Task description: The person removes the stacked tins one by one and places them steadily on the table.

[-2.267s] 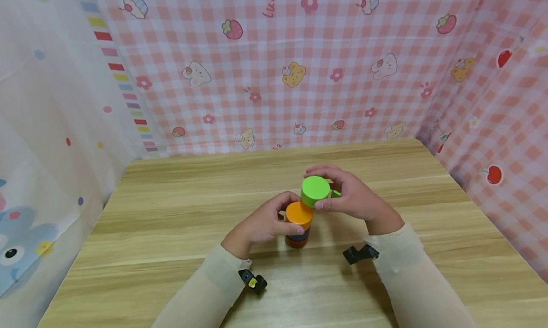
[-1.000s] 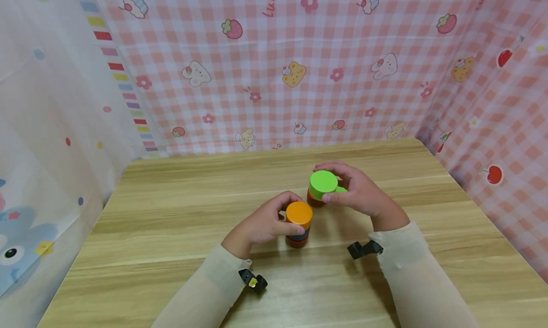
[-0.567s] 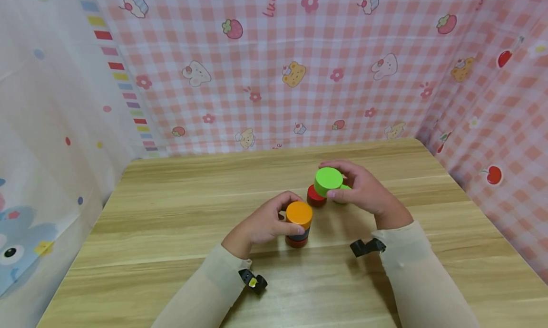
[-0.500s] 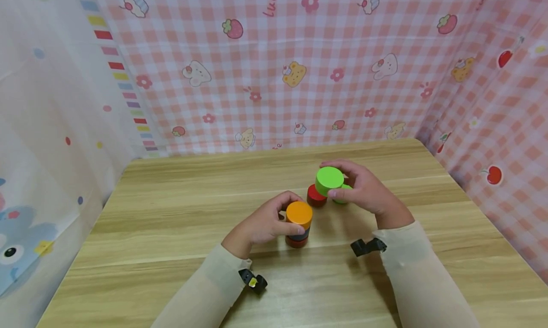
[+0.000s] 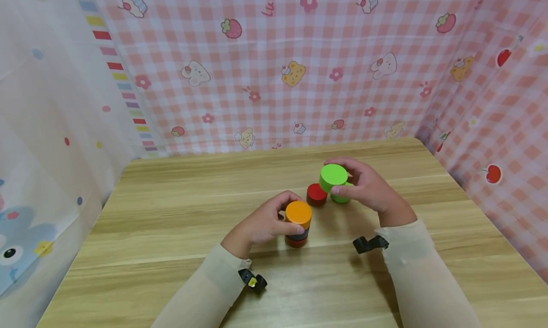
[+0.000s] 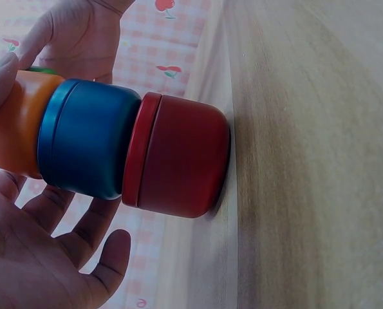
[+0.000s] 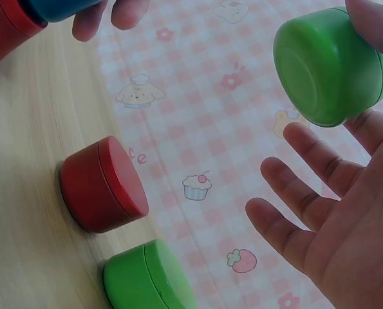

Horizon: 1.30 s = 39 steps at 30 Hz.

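My left hand (image 5: 269, 218) pinches an orange tin (image 5: 298, 213) between thumb and fingers at the top of a stack. Under it come a blue tin (image 6: 88, 138) and a dark red tin (image 6: 178, 158) standing on the table, the layers slightly offset. Other fingers of that hand extend beside the blue tin. My right hand (image 5: 370, 188) holds a bright green lidded tin (image 7: 326, 67) up in the air, thumb and index finger on its sides and the remaining fingers spread. Below it a second red tin (image 7: 104, 185) and another green tin (image 7: 146, 280) stand on the wood.
The wood-grain table (image 5: 180, 223) extends widely on both sides of the hands. A pink checked cloth (image 5: 257, 71) hangs behind its far edge, and more printed cloth hangs at left and right. Each sleeve carries a black wrist mount (image 5: 370, 244).
My right hand has carried the green tin right and a little back, away from the stack. The red and green tins beneath have come into view. The left hand keeps its place.
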### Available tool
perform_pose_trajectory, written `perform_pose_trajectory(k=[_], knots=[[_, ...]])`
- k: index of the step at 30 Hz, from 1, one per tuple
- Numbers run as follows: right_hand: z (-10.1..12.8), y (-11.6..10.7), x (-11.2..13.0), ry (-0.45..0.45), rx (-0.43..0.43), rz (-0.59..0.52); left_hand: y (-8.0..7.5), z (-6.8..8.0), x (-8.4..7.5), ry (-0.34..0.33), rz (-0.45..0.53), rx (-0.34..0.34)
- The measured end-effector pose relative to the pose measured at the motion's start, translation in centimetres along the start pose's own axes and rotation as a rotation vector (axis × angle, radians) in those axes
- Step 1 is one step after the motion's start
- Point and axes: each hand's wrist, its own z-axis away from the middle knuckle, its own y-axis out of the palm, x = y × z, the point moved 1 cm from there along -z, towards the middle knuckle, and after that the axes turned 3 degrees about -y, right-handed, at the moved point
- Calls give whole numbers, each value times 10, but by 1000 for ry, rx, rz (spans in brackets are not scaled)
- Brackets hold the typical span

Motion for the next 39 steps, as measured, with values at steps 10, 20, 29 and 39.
perform_pose_trajectory(k=[10, 20, 29, 39], knots=[[1, -4, -2, 9, -19, -6, 0, -1, 0, 2, -1, 0], [2, -9, -6, 16, -41, 5, 0, -1, 1, -3, 4, 8], [3, -14, -10, 39, -56, 29, 0, 0, -1, -5, 10, 9], [6, -21, -18, 65, -88, 27, 0, -1, 0, -7, 11, 10]])
